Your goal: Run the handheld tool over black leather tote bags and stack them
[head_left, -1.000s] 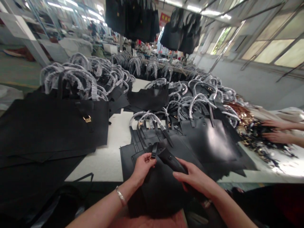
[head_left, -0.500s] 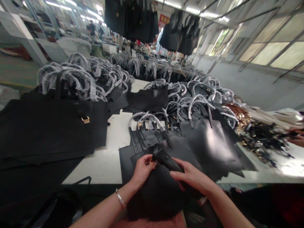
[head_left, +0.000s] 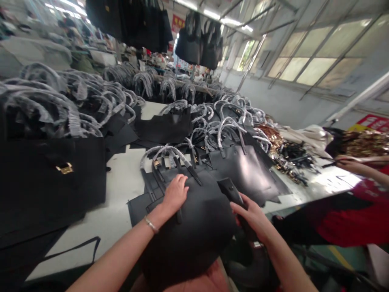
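We have our left hand (head_left: pixel 174 194) lying flat and open on a black leather bag panel (head_left: pixel 190 235), at the near edge of the white work table (head_left: pixel 121 190). Its fingers hold nothing, they only press on the leather. A silver bracelet (head_left: pixel 151 224) sits on this wrist. Our right hand (head_left: pixel 252 221) is just beside the panel, and its thumb and fingers are closed on a small black leather tab (head_left: pixel 230 190), which stands out above them. The panel hangs over the table edge toward us. On the table, farther from us, many black leather tote bags (head_left: pixel 237 170) lie in rows, with their handles wrapped in clear plastic film (head_left: pixel 164 152). At the right side of the table, a heap of gold-coloured metal fittings (head_left: pixel 291 156) lies near a co-worker's hand (head_left: pixel 349 163). Above the table, more black bags (head_left: pixel 130 24) hang.
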Motion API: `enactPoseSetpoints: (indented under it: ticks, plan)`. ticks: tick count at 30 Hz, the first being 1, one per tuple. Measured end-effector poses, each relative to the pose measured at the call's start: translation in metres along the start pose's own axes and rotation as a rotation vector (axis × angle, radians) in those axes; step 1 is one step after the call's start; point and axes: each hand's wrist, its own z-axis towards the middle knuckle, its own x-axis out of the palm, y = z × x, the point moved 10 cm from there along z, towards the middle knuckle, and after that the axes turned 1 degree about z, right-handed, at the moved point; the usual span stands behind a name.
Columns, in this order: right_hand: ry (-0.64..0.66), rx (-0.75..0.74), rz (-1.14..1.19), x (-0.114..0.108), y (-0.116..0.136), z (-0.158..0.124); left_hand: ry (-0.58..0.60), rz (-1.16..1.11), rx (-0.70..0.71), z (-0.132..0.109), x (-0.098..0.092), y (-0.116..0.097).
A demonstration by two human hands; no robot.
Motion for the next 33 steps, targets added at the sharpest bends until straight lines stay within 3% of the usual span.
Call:
enactPoseSetpoints:
  ticks: [5,10,13,17,23,28,33]
  plan:
    - [-0.21,0.003,0.1,-0.067,-0.036,-0.035,0.311,0.289,0.132,0.049,0.041,-0.011]
    - [-0.374,0.103,0.096,-0.106,-0.079,-0.073,0.429,0.332,0.177,0.074,0.05,-0.005]
    - [-0.366,0.175,0.107,-0.106,-0.104,-0.088,0.442,0.345,0.14,0.079,0.051,0.004]
    - [-0.222,0.273,0.112,-0.085,-0.129,-0.1,0.413,0.379,0.186,0.079,0.051,0.001]
    - [-0.044,0.262,0.19,-0.055,-0.125,-0.086,0.476,0.369,0.292,0.084,0.061,-0.009]
    - [-0.211,0.176,0.267,-0.067,-0.11,-0.057,0.474,0.326,0.239,0.092,0.062,-0.002]
    - [-0.387,0.057,0.291,-0.091,-0.099,-0.069,0.426,0.232,0.143,0.095,0.054,0.01]
